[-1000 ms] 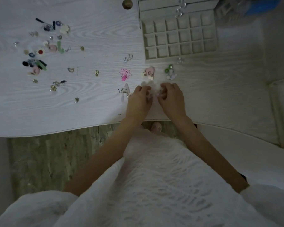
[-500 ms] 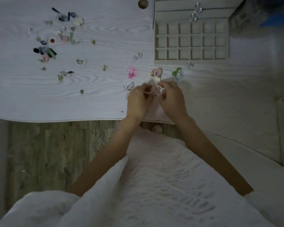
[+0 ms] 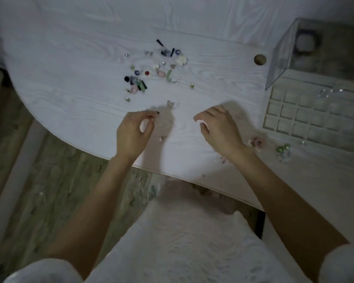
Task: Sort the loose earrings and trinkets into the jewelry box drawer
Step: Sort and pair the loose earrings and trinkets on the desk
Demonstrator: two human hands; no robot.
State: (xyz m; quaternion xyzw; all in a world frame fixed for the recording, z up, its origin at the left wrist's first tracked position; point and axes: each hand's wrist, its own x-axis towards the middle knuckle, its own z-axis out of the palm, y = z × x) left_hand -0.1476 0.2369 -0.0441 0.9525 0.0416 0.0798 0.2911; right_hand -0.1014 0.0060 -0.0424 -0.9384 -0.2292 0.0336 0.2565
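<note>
From the scattered pile of small coloured earrings and trinkets (image 3: 151, 72), I judge pickup underway: my left hand (image 3: 134, 132), below it, pinches narrowly, contents indiscernible; right hand (image 3: 219, 127) loosely curled, empty; next, carry to the white gridded jewelry box drawer (image 3: 315, 117) far right.

Blur, cut edges, tiny trinkets

The drawer (image 3: 315, 119) runs off the right edge; the left hand (image 3: 134, 131) pinches something too small to tell; trinkets (image 3: 255, 142) beside the right wrist are smeared.

White short sleeves (image 3: 43, 270) and textured white garment (image 3: 184, 242), bare forearms.
</note>
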